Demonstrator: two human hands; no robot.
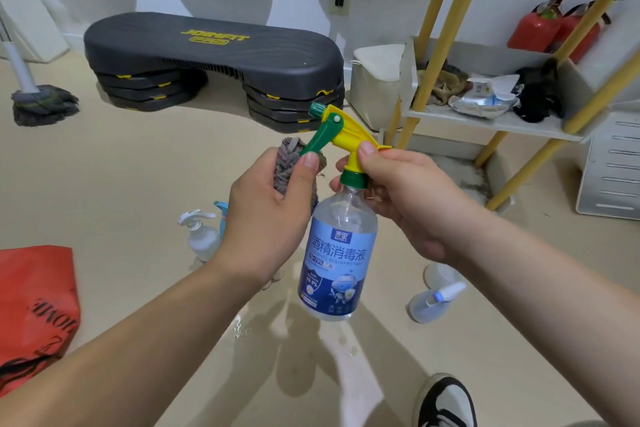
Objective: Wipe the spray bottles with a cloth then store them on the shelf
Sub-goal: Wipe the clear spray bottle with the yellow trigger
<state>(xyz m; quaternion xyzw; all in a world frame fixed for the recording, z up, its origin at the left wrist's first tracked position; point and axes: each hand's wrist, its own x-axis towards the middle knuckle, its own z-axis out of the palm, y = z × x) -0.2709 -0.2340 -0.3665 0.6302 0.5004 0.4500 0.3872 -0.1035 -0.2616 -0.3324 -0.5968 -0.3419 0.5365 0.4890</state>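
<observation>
1. Clear plastic spray bottle, blue label, yellow-green trigger head (337, 253): held upright in mid-air. The right hand (398, 191) pinches its neck, probably to steady it.
2. Grey woven cloth (287, 163): bunched in the gripping left hand (266, 208), against the trigger for wiping.
3. White-trigger translucent bottle (201, 236) and tipped pale-blue-nozzle bottle (429, 305): on the floor, unshelved.
4. White shelf on yellow poles (502, 121): well apart, the likely destination.

Bare forearms (138, 357); black-and-white sneaker (446, 402)

black step platform (207, 55) by wall | mop (43, 104) left | red bag (34, 305) on floor
</observation>
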